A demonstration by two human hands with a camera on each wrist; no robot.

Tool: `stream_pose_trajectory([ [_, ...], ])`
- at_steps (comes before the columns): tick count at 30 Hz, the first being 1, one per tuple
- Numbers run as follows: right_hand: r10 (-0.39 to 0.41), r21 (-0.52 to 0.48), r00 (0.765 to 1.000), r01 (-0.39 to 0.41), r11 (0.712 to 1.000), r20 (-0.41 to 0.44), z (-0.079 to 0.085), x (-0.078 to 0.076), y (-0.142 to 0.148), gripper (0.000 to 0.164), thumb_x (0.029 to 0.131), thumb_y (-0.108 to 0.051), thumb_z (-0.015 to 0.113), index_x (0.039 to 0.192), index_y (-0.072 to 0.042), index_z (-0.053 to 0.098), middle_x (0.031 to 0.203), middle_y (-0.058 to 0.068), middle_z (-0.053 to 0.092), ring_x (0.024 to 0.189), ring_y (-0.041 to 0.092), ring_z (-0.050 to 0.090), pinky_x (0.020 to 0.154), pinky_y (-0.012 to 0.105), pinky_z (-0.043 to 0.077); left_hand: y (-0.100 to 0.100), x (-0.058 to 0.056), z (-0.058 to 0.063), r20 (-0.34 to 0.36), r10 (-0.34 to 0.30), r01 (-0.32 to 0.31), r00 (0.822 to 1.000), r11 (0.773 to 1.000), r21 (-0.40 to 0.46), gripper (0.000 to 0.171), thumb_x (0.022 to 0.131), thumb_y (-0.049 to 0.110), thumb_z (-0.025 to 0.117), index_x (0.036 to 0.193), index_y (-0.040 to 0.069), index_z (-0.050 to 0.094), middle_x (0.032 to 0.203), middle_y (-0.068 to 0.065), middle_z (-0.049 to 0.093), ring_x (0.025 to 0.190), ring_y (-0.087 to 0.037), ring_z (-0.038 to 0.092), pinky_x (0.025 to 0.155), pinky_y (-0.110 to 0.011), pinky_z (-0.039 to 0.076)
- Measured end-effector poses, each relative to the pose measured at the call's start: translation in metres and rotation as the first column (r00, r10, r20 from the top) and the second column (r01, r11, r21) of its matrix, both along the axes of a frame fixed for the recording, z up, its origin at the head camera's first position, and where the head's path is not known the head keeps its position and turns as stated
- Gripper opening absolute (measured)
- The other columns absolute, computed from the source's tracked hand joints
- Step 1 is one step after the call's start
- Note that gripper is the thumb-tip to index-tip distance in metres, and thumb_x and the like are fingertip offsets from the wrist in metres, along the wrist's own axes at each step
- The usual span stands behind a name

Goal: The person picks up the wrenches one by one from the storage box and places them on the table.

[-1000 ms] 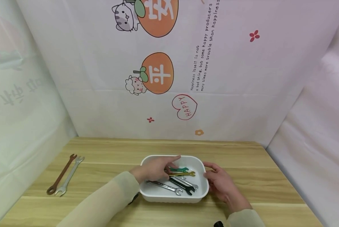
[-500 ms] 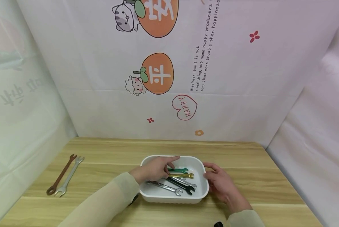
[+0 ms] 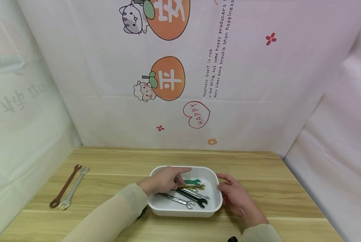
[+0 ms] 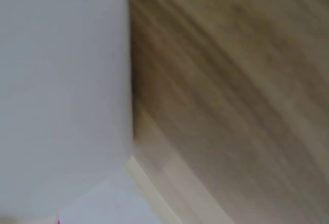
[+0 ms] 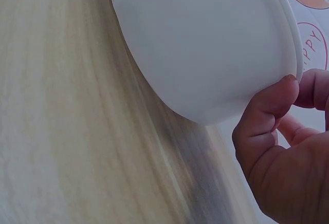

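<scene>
My left hand (image 3: 165, 179) reaches over the left side of a white plastic bin (image 3: 183, 213), index finger stretched out, and seems to pinch the gold wrench (image 3: 195, 186) by its near end. The fingers partly hide that end. Around it in the bin lie a green wrench (image 3: 193, 182), a black wrench (image 3: 195, 199) and silver wrenches (image 3: 177, 199). My right hand (image 3: 236, 195) grips the bin's right end at the rim; in the right wrist view its thumb (image 5: 267, 103) presses the outer wall. The left wrist view shows only blurred bin wall (image 4: 61, 80) and wood.
On the left of the wooden table (image 3: 114, 168) a brown wrench (image 3: 66, 186) and a silver wrench (image 3: 75, 187) lie side by side, apart from the bin. White printed cloth (image 3: 243, 117) hangs behind the table and along both sides.
In the bin, the gold wrench has shifted slightly left and tilted with my left fingers; the black and silver wrenches beneath moved a little. My right hand and the bin have stayed put.
</scene>
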State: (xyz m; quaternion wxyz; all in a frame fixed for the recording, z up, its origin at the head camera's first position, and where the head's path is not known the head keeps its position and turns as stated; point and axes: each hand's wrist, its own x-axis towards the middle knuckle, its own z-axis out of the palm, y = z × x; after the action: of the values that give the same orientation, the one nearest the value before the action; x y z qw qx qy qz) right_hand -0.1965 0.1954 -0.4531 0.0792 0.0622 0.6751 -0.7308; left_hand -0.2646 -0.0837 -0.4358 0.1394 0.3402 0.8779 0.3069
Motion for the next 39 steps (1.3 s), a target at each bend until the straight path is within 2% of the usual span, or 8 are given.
stream_pose_trajectory([
  [5, 0.004, -0.011, 1.0, -0.004, 1.0, 0.0, 0.0, 0.0, -0.001, 0.051, 0.094, 0.002, 0.056, 0.144, -0.002, 0.045, 0.094, 0.012, 0.063, 0.064, 0.016, 0.049, 0.048, 0.024, 0.038, -0.002, -0.002, 0.004, -0.016, 0.003, -0.004, 1.0, 1.0, -0.026, 0.083, 0.084, -0.012, 0.067, 0.153, 0.028, 0.043, 0.096, 0.018, 0.066, 0.082, -0.005, 0.059, 0.074, -0.025, 0.051],
  [9, 0.007, -0.015, 1.0, -0.007, 1.0, -0.002, 0.0, 0.0, -0.001, 0.052, 0.093, 0.002, 0.056, 0.144, -0.002, 0.045, 0.094, 0.012, 0.062, 0.065, 0.016, 0.05, 0.048, 0.024, 0.038, -0.005, -0.003, 0.006, -0.003, 0.026, -0.026, 1.0, 1.0, 0.005, 0.076, 0.086, -0.01, 0.065, 0.149, 0.028, 0.049, 0.104, 0.014, 0.065, 0.087, -0.008, 0.059, 0.078, -0.028, 0.05],
  [16, 0.002, -0.002, 1.0, -0.002, 1.0, 0.001, 0.002, 0.0, -0.001, 0.05, 0.094, 0.001, 0.056, 0.142, -0.003, 0.047, 0.099, 0.015, 0.062, 0.067, 0.018, 0.05, 0.049, 0.024, 0.039, -0.01, -0.003, 0.012, 0.151, 0.107, -0.13, 0.983, 0.98, 0.153, 0.072, 0.087, -0.011, 0.059, 0.147, 0.027, 0.052, 0.116, 0.0, 0.061, 0.102, -0.017, 0.058, 0.084, -0.035, 0.052],
  [21, -0.007, 0.001, 1.0, 0.007, 1.0, 0.009, 0.002, -0.001, -0.001, 0.049, 0.094, 0.002, 0.056, 0.142, -0.003, 0.048, 0.099, 0.016, 0.062, 0.066, 0.018, 0.05, 0.05, 0.025, 0.04, -0.012, -0.004, 0.018, 0.316, 0.122, -0.224, 0.941, 0.924, 0.311, 0.082, 0.084, -0.019, 0.059, 0.151, 0.027, 0.047, 0.114, -0.014, 0.057, 0.098, -0.028, 0.058, 0.076, -0.036, 0.056],
  [25, -0.014, 0.007, 1.0, 0.014, 1.0, 0.014, 0.001, -0.001, -0.001, 0.049, 0.093, 0.002, 0.056, 0.141, -0.004, 0.049, 0.1, 0.016, 0.062, 0.067, 0.019, 0.05, 0.05, 0.025, 0.04, -0.015, -0.006, 0.02, 0.449, 0.111, -0.308, 0.886, 0.867, 0.393, 0.089, 0.08, -0.023, 0.061, 0.153, 0.026, 0.043, 0.116, -0.025, 0.054, 0.092, -0.031, 0.059, 0.073, -0.036, 0.058],
  [28, -0.014, 0.015, 1.0, 0.014, 1.0, 0.016, 0.002, 0.0, -0.001, 0.049, 0.093, 0.002, 0.055, 0.141, -0.005, 0.049, 0.101, 0.016, 0.062, 0.069, 0.019, 0.051, 0.051, 0.025, 0.041, -0.017, -0.006, 0.02, 0.507, 0.102, -0.352, 0.856, 0.834, 0.425, 0.09, 0.08, -0.022, 0.063, 0.154, 0.025, 0.041, 0.119, -0.029, 0.051, 0.087, -0.028, 0.06, 0.073, -0.037, 0.058],
  [34, -0.016, 0.016, 1.0, 0.015, 1.0, 0.018, 0.003, 0.001, -0.001, 0.048, 0.094, 0.001, 0.056, 0.142, -0.004, 0.049, 0.105, 0.017, 0.061, 0.072, 0.02, 0.052, 0.053, 0.026, 0.042, -0.023, -0.002, 0.023, 0.558, 0.1, -0.415, 0.824, 0.777, 0.474, 0.09, 0.079, -0.02, 0.066, 0.153, 0.024, 0.04, 0.115, -0.026, 0.053, 0.084, -0.025, 0.06, 0.073, -0.042, 0.059],
  [39, -0.017, 0.016, 1.0, 0.017, 1.0, 0.02, 0.003, 0.002, -0.002, 0.048, 0.094, 0.0, 0.056, 0.142, -0.004, 0.049, 0.104, 0.017, 0.062, 0.071, 0.02, 0.052, 0.053, 0.026, 0.042, -0.03, 0.003, 0.029, 0.567, 0.123, -0.464, 0.815, 0.724, 0.51, 0.09, 0.078, -0.02, 0.068, 0.152, 0.023, 0.039, 0.11, -0.02, 0.055, 0.08, -0.025, 0.064, 0.07, -0.039, 0.058],
])
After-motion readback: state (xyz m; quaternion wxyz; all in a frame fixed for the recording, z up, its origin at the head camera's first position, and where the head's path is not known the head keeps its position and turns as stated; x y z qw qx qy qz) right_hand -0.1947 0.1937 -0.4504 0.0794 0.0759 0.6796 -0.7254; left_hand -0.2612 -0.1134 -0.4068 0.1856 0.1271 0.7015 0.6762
